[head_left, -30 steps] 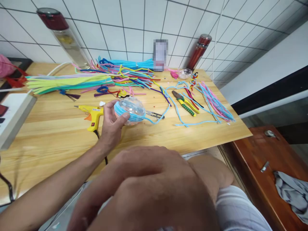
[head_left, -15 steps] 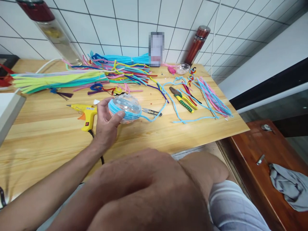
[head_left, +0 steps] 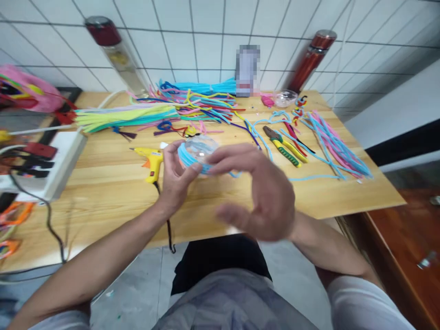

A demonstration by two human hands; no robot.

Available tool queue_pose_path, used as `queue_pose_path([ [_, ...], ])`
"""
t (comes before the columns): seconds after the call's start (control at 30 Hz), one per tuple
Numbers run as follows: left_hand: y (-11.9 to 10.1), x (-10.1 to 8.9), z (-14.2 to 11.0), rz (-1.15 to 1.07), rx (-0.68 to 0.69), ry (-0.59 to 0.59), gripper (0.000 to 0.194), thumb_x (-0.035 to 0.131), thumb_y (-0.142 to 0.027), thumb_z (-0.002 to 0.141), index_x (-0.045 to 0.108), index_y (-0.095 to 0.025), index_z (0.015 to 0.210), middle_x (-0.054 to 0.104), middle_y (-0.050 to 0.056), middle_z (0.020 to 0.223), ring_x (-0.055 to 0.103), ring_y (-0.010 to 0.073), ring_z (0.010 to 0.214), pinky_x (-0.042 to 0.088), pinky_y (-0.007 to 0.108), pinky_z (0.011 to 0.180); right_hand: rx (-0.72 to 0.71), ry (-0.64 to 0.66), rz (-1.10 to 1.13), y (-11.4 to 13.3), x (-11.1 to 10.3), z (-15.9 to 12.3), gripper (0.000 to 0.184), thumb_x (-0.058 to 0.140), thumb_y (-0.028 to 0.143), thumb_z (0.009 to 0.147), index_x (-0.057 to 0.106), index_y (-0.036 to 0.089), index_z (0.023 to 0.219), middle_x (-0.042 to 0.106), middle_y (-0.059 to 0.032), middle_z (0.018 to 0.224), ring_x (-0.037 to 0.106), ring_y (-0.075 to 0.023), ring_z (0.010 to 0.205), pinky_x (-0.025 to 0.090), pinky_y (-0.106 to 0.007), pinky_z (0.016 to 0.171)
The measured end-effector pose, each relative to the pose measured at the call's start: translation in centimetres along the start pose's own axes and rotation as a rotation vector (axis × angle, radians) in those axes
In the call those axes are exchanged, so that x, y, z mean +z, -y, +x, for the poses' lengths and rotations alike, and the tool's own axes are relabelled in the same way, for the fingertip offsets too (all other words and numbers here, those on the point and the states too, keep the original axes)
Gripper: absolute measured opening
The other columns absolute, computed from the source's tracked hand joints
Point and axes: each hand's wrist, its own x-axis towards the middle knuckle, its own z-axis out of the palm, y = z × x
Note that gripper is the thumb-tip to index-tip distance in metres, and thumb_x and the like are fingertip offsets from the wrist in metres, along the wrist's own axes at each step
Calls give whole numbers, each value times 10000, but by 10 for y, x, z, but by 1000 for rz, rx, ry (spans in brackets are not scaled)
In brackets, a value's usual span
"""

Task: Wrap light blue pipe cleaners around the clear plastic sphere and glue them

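My left hand (head_left: 177,176) grips a clear plastic ball (head_left: 202,145) above the table, its thumb in front. Light-blue pipe cleaner (head_left: 189,159) is wound around the ball, and a loose end trails off to the right. Raised close to the camera, my right hand (head_left: 266,192) is open, thumb and fingers apart with nothing between them. Its fingertips cover the right side of the ball; whether they touch it I cannot tell. Left of my left hand lies a yellow glue gun (head_left: 153,162) with its black cord running toward the table's front edge.
Bundles of coloured pipe cleaners (head_left: 127,118) lie along the back. Pliers (head_left: 283,146) rest on the right, near a pink and blue bundle (head_left: 338,144). A red flask (head_left: 311,62), a phone (head_left: 247,71) and a glass bottle (head_left: 118,57) stand by the wall. A power strip (head_left: 67,165) sits left.
My right hand and forearm have swung from low in front of my body up toward the ball, fingers spread. My left hand still holds the ball. The camera view has turned left.
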Motion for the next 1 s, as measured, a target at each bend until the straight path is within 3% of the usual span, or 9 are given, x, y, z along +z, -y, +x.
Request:
queue_pose_path([
  [0.1, -11, 3, -4, 43, 61, 17, 804, 933, -654, 754, 548, -293, 1361, 647, 81, 1347, 670, 284, 1262, 588, 459, 1084, -31, -211, -30, -52, -12, 12, 493, 699, 699, 990, 680, 347, 1334, 694, -109, 1464, 615, -368, 1450, 530, -634, 1206],
  [0.2, -18, 4, -8, 123, 145, 46, 799, 899, -646, 803, 519, -299, 1414, 624, 106, 1421, 663, 295, 1315, 586, 482, 1106, -25, -132, -18, -90, -7, 11, 642, 743, 690, 961, 582, 349, 1481, 553, -140, 1649, 480, -408, 1586, 458, -701, 1253],
  [0.27, -17, 3, -12, 148, 178, 76, 792, 883, -631, 831, 497, -316, 1447, 582, 120, 1515, 629, 314, 1406, 554, 516, 1169, -16, -52, 28, -102, 1, 5, 728, 737, 714, 956, 512, 364, 1552, 464, -147, 1733, 418, -409, 1637, 440, -723, 1261],
  [0.4, -13, 2, -16, 181, 258, 108, 754, 865, -610, 862, 491, -332, 1454, 546, 125, 1573, 567, 334, 1509, 506, 555, 1231, -2, 9, 144, -106, 15, -3, 787, 725, 726, 963, 447, 374, 1611, 387, -154, 1794, 369, -404, 1676, 457, -711, 1258],
  [0.67, -12, 5, -21, 213, 248, 162, 762, 872, -587, 861, 498, -324, 1470, 559, 142, 1581, 565, 345, 1520, 484, 577, 1255, -31, -33, 185, -113, 23, -5, 741, 756, 563, 1004, 438, 320, 1628, 513, -185, 1693, 537, -385, 1562, 518, -637, 1240],
  [1.0, -13, 5, -25, 240, 221, 160, 739, 854, -579, 879, 489, -330, 1471, 561, 136, 1577, 562, 339, 1527, 478, 575, 1274, -71, -59, 192, -108, 23, -3, 712, 778, 492, 999, 465, 305, 1611, 578, -175, 1619, 584, -378, 1509, 530, -614, 1242],
])
